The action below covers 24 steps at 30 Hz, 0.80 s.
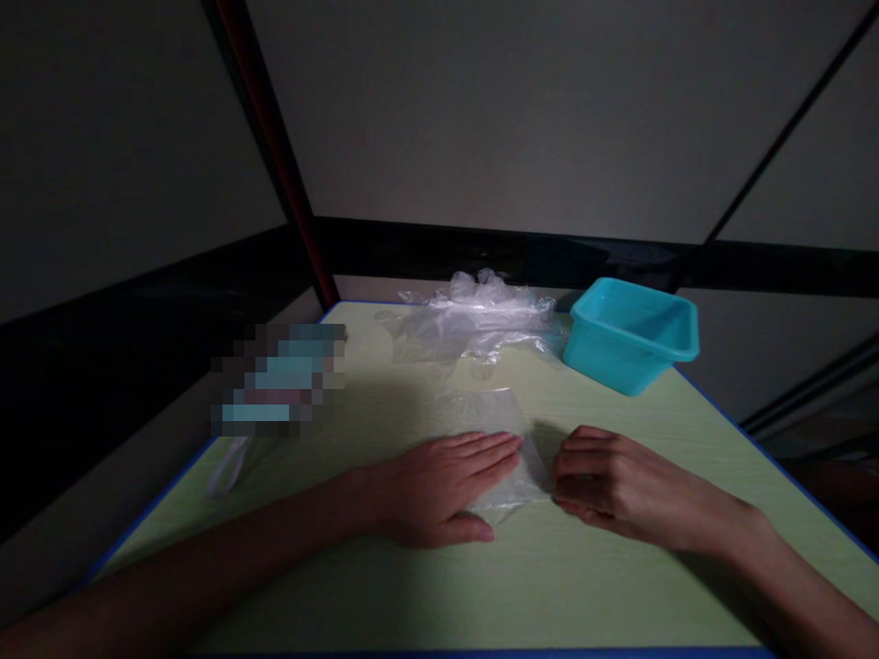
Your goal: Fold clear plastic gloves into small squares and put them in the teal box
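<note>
Pressing palm-down, the left hand [439, 487] lies open and flat on the clear plastic film [482, 412] at the near middle of the table [549, 595]. The right hand [614, 485], fingers curled, meets its right edge; pinching or not, I cannot tell. Firm, even pressure should stop the slippery film sliding.

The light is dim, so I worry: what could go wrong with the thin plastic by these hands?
1. The clear plastic piece, pinned only by the flat left hand, may slide or crease on the smooth table.
2. The right hand meets just its edge and could lose it.
3. In this dimness the film is hard to see.
</note>
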{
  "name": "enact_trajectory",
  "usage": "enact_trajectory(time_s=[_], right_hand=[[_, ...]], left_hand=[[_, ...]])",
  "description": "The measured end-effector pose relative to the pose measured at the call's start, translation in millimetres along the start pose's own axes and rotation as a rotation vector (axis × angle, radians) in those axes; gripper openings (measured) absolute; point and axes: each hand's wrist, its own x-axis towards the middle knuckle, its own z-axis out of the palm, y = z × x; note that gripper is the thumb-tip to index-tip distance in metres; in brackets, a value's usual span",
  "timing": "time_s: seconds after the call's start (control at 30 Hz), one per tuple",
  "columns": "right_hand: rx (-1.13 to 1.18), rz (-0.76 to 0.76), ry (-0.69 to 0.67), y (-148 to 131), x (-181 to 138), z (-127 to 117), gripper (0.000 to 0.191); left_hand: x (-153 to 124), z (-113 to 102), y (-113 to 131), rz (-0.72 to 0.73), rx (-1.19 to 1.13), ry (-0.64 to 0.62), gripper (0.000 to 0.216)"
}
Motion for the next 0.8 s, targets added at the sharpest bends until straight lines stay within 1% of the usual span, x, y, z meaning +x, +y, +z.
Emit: enact_trajectory(time_s=[0.1, 0.23, 0.37, 0.57, 0.67, 0.8], right_hand=[[-0.043, -0.005, -0.006, 1, -1, 4, 0.024], [-0.100, 0.003, -0.002, 1, -2, 11, 0.023], [-0.098, 0.000, 0.001, 1, -1, 10, 0.022], [0.023, 0.004, 0.003, 3, 0, 6, 0.021], [0.091, 0.007, 0.053, 4, -2, 8, 0.022], [0.156, -0.013, 0.120, 5, -4, 14, 0.023]], left_hand=[[0, -1, 1, -0.002, -0.001, 0.003, 0.069], [-1, -1, 1, -0.018, 0.024, -0.029, 0.069], [-2, -2, 1, -0.024, 0.048, -0.040, 0.069], [-1, -3, 1, -0.018, 0.045, -0.023, 0.069], [0, -3, 2, -0.011, 0.036, -0.006, 0.068], [-2, -2, 3, -0.018, 0.055, -0.020, 0.067]])
